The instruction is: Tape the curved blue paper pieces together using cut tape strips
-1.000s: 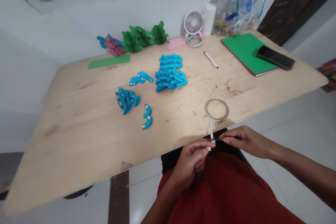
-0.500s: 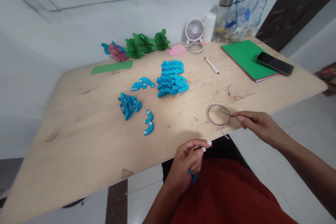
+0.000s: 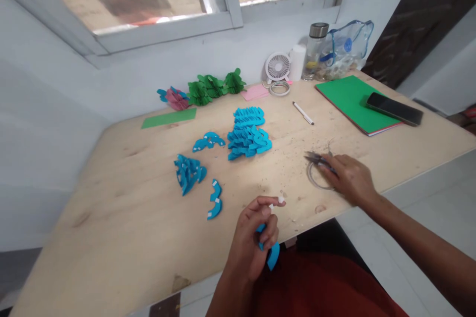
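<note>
My left hand (image 3: 256,237) is closed round a curved blue paper piece (image 3: 273,256), near the table's front edge. Small white tape bits (image 3: 281,200) stick to its fingertips. To the right, my right hand (image 3: 347,178) grips a pair of scissors (image 3: 313,157), blades pointing left, low over the tabletop. A thin ring-shaped tape roll (image 3: 314,178) lies under and beside that hand, partly hidden by it. Left of my hands is a wavy blue paper piece (image 3: 214,203) with white tabs. Beyond it are a folded blue paper cluster (image 3: 189,173) and a stack of blue cutouts (image 3: 247,141).
Green paper shapes (image 3: 211,87) and a pink one (image 3: 176,99) stand along the wall. A small fan (image 3: 278,67), a tape roll (image 3: 279,88) and a glass bottle (image 3: 314,54) are at the back. A phone (image 3: 394,108) rests on a green folder (image 3: 345,101); a pen (image 3: 303,113) lies nearby.
My right hand has brought the scissors and tape roll down onto or close to the table. My left hand has turned, showing more of the blue piece. The view has tilted up.
</note>
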`<move>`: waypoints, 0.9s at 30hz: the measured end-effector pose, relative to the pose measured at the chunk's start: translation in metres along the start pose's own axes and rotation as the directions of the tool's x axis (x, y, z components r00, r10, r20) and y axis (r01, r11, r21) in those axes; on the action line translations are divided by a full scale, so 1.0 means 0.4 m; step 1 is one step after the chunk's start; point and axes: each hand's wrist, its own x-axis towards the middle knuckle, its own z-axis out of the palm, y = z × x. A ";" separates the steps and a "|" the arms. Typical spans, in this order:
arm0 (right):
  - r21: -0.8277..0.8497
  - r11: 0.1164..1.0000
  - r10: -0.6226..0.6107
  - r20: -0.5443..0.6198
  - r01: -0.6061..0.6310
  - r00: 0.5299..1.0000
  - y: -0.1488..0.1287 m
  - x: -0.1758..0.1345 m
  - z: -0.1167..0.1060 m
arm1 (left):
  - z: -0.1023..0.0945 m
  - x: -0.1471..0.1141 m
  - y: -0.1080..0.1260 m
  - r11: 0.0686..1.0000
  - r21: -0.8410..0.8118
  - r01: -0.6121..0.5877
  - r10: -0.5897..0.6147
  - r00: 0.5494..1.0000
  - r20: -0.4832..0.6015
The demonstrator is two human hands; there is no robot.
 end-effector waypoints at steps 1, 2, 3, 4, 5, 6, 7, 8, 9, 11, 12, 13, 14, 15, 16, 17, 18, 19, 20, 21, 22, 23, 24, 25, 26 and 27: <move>-0.057 0.998 0.010 -0.002 -0.010 1.000 0.020 0.019 -0.002 | 0.004 0.008 0.007 1.000 -0.013 -0.008 0.008 1.000 -0.001; -0.113 0.993 0.018 -0.007 -0.019 1.000 0.040 0.036 -0.002 | 0.009 0.016 0.013 1.000 -0.024 -0.017 0.017 1.000 -0.002; -0.162 0.986 0.023 -0.016 -0.025 1.000 0.059 0.050 -0.002 | 0.013 0.024 0.019 0.999 -0.034 -0.028 0.028 1.000 -0.004; -0.199 0.980 0.020 -0.023 -0.024 1.000 0.077 0.061 0.000 | 0.017 0.031 0.023 0.998 -0.039 -0.044 0.043 0.999 -0.008; -0.223 0.975 0.021 -0.034 -0.028 0.999 0.093 0.069 0.004 | 0.020 0.037 0.027 0.997 -0.038 -0.061 0.060 0.998 -0.014; -0.231 0.972 0.024 -0.044 -0.033 0.999 0.108 0.075 0.009 | 0.023 0.041 0.029 0.996 -0.030 -0.079 0.078 0.997 -0.020; -0.225 0.973 0.030 -0.053 -0.041 0.998 0.122 0.078 0.013 | 0.026 0.044 0.031 0.995 -0.019 -0.098 0.098 0.995 -0.026; -0.211 0.976 0.039 -0.063 -0.051 0.997 0.133 0.079 0.016 | 0.028 0.046 0.032 0.993 -0.004 -0.117 0.117 0.993 -0.033; -0.191 0.980 0.047 -0.074 -0.061 0.996 0.140 0.080 0.018 | 0.030 0.047 0.032 0.991 0.015 -0.136 0.136 0.990 -0.039; -0.130 0.987 0.074 -0.114 -0.089 0.991 0.137 0.079 0.009 | 0.034 0.047 0.032 0.983 0.055 -0.175 0.177 0.983 -0.046; -0.081 0.991 0.091 -0.137 -0.103 0.986 0.122 0.078 -0.001 | 0.036 0.047 0.032 0.978 0.072 -0.194 0.197 0.979 -0.047; -0.010 0.993 0.116 -0.157 -0.119 0.981 0.098 0.076 -0.016 | 0.037 0.046 0.032 0.974 0.086 -0.210 0.215 0.976 -0.047; 0.093 0.988 0.138 -0.156 -0.125 0.978 0.065 0.074 -0.033 | 0.039 0.045 0.032 0.970 0.096 -0.225 0.230 0.972 -0.044; 0.236 0.966 0.143 -0.134 -0.108 0.981 0.023 0.071 -0.052 | 0.041 0.043 0.032 0.966 0.104 -0.237 0.242 0.969 -0.040; 0.392 0.917 0.112 -0.077 -0.073 0.991 -0.025 0.067 -0.072 | 0.043 0.041 0.032 0.962 0.112 -0.248 0.254 0.967 -0.036; 0.526 0.851 0.039 -0.026 -0.020 0.999 -0.075 0.064 -0.089 | 0.044 0.039 0.032 0.959 0.120 -0.258 0.263 0.964 -0.031; 0.623 0.782 -0.034 0.038 0.003 0.999 -0.124 0.061 -0.105 | 0.044 0.036 0.032 0.955 0.129 -0.266 0.271 0.962 -0.026; 0.693 0.721 -0.081 0.091 -0.005 0.993 -0.169 0.059 -0.116 | 0.044 0.033 0.032 0.952 0.139 -0.272 0.278 0.960 -0.023; 0.744 0.668 -0.100 0.117 -0.021 0.988 -0.208 0.058 -0.125 | 0.042 0.029 0.031 0.949 0.150 -0.278 0.284 0.959 -0.020; 0.775 0.631 -0.115 0.151 -0.045 0.982 -0.239 0.058 -0.129 | 0.039 0.026 0.031 0.946 0.161 -0.282 0.288 0.957 -0.017; 0.792 0.607 -0.103 0.163 -0.068 0.981 -0.262 0.058 -0.131 | 0.035 0.022 0.031 0.942 0.173 -0.287 0.293 0.956 -0.014; 0.800 0.594 -0.080 0.169 -0.090 0.982 -0.279 0.059 -0.131 | 0.031 0.019 0.030 0.938 0.186 -0.293 0.301 0.954 -0.013; 0.802 0.588 -0.054 0.172 -0.108 0.984 -0.290 0.059 -0.129 | 0.026 0.015 0.030 0.932 0.198 -0.302 0.311 0.950 -0.013; 0.801 0.586 -0.026 0.168 -0.121 0.985 -0.297 0.059 -0.127 | 0.021 0.013 0.030 0.927 0.208 -0.311 0.321 0.947 -0.013; 0.799 0.587 -0.004 0.165 -0.131 0.986 -0.302 0.059 -0.125 | 0.016 0.010 0.030 0.922 0.215 -0.322 0.332 0.943 -0.014; 0.797 0.589 0.007 0.162 -0.135 0.987 -0.306 0.058 -0.124 | 0.013 0.008 0.030 0.917 0.220 -0.332 0.344 0.939 -0.017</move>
